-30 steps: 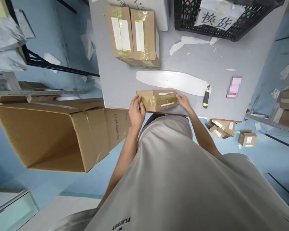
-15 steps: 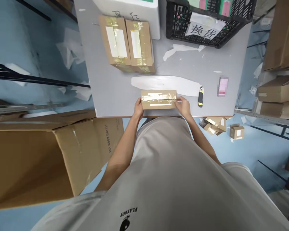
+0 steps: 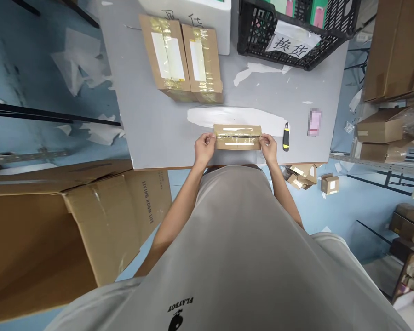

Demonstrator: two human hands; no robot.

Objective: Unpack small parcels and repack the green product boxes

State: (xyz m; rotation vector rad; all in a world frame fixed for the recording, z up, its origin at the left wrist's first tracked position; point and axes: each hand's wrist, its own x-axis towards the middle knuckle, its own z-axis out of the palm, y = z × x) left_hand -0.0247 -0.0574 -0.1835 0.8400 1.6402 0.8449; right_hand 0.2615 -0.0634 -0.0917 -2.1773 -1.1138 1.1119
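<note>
A small cardboard box [image 3: 237,137] with shiny tape and white label strips lies near the front edge of the table; a dark seam runs along its top. My left hand [image 3: 204,147] pinches its left end, fingers closed at the corner. At the opposite end my right hand [image 3: 268,146] grips the right corner between thumb and fingers. Just behind the box is a long white sheet of paper [image 3: 227,116]. A black and yellow utility knife [image 3: 286,138] rests to the right of my right hand.
Two taped cardboard boxes [image 3: 188,87] stand at the back left, against a white foam box [image 3: 224,32]. A black plastic crate [image 3: 255,46] sits at the back right. A pink packet [image 3: 314,122] lies at right. A large open carton [image 3: 106,220] stands left of the table.
The small box has shifted right and slightly away from me. Both hands have moved with it, and the dark seam along its top shows more plainly.
</note>
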